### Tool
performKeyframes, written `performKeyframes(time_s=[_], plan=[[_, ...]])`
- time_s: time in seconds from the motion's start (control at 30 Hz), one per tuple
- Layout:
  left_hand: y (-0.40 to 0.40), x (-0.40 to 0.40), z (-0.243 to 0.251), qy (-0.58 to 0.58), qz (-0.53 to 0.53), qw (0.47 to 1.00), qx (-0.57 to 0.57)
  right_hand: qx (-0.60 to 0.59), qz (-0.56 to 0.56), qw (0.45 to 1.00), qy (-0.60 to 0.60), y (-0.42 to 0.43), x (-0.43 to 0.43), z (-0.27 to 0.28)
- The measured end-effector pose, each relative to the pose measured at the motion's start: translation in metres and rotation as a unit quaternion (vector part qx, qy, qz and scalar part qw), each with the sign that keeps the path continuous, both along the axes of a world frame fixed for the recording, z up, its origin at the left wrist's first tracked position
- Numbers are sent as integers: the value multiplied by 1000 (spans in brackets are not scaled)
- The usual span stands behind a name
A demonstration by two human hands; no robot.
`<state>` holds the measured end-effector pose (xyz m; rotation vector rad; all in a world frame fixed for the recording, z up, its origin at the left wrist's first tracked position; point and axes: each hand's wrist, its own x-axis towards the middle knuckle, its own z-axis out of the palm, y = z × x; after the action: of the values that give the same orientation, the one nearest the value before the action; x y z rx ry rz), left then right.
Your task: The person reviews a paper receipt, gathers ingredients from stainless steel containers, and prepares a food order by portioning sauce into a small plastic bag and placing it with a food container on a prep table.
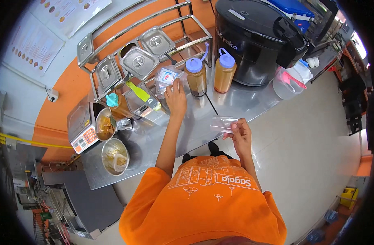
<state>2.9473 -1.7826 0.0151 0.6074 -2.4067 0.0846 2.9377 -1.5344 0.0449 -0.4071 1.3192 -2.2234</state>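
Note:
My right hand (pixel 241 136) pinches a transparent plastic bag (pixel 223 124) between thumb and fingers, above the front edge of the steel counter (pixel 193 131). The bag looks flat. My left hand (pixel 176 99) reaches over the counter, its fingertips at a plastic packet (pixel 167 76) that bears printing. Whether those fingers grip the packet cannot be made out. Just right of the packet stands a squeeze bottle (pixel 196 76) with a purple cap. A green-handled brush (pixel 141 93) lies left of my hand, across a steel container (pixel 138 99).
A steel rack (pixel 202 38) holds lidded pans (pixel 139 62). Another squeeze bottle (pixel 225 72) stands by a black Miyako cooker (pixel 251 43). On the left are a digital scale (pixel 85 137), a bowl of orange-brown food (pixel 106 125) and a bowl with a plastic bag (pixel 115 156). A transparent tub (pixel 286 87) sits rightward.

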Motion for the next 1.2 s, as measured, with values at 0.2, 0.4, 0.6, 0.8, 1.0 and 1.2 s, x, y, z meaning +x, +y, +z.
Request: performKeyframes(time_s=[0.2,0.4,0.6,0.8,1.0,1.2], plan=[[-11,-4,-4,-52,62,996,30,21,32,999,-14,-4,-12,-3],[42,24,29,79,-259,918,290,190,99,963,166,-2,-25,-2],[64,60,35,-94,-474,738,472,222,215,853,422,-18,-29,28],[50,86,46,-144,-405,767,476,191,243,861,403,-39,-21,28],[46,101,62,28,-318,835,448,108,246,924,273,-60,-7,16],[33,104,64,87,-247,840,475,71,233,957,156,-76,3,21]])
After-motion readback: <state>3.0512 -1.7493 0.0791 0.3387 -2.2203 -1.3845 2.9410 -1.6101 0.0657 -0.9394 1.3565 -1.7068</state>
